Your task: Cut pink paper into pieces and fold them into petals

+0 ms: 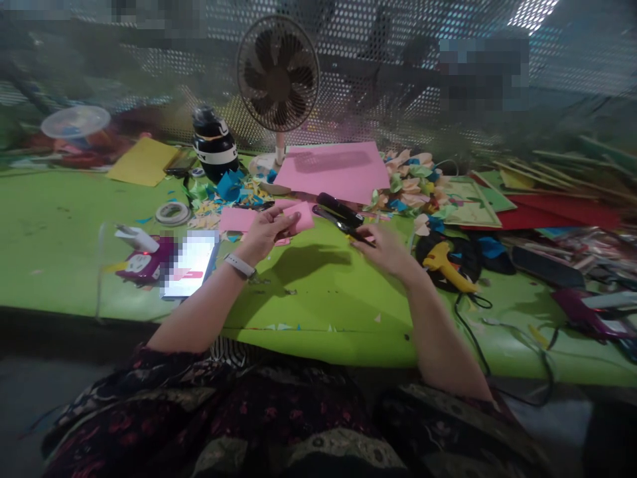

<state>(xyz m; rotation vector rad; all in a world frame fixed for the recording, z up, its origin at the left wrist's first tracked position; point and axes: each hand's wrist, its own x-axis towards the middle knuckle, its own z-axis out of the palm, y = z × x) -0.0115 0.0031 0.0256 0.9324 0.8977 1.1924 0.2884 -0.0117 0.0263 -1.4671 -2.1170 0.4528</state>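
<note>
My left hand (271, 232), a white band on its wrist, is closed on a small piece of pink paper (301, 218), thumb on top; the paper looks bent or folded. To its right, my right hand (383, 247) is closed at the near end of a pair of dark scissors (341, 226), which point up and left toward the paper; motion blurs the fingers. Just beyond the scissors lies a black stapler (341, 208). Another pink strip (237, 220) rests behind my left hand.
A pink sheet (333, 169), paper scraps (408, 176), a fan (277, 76) and a dark bottle (215, 146) stand or lie behind. Left are a tape roll (172, 213) and a lit phone (192, 265); right, a yellow glue gun (449, 265) with a cord.
</note>
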